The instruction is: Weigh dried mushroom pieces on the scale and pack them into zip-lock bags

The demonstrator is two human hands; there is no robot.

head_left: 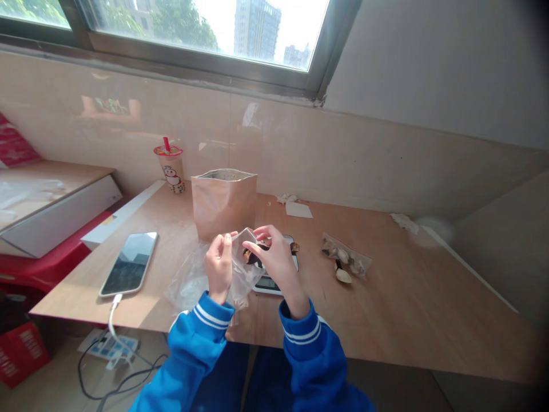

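My left hand (219, 266) and my right hand (277, 260) both pinch the mouth of a small clear plastic bag (246, 235) between thumb and fingers. Beneath them a kitchen scale (262, 287) with a dark display lies partly covered by my right hand. Dark brown pieces (249, 256) show between my hands; whether they are in the bag or on the scale I cannot tell. Loose clear plastic bags (189, 280) spread beside my left wrist. Just behind my hands stands an open brown paper pouch (225, 203).
On the right lie a filled clear packet (358, 263) and a small spoon (343, 276). A phone (130, 263) with a charging cable is at the left, and a drink cup (172, 171) with a red straw behind. White paper (299, 210) lies near the wall.
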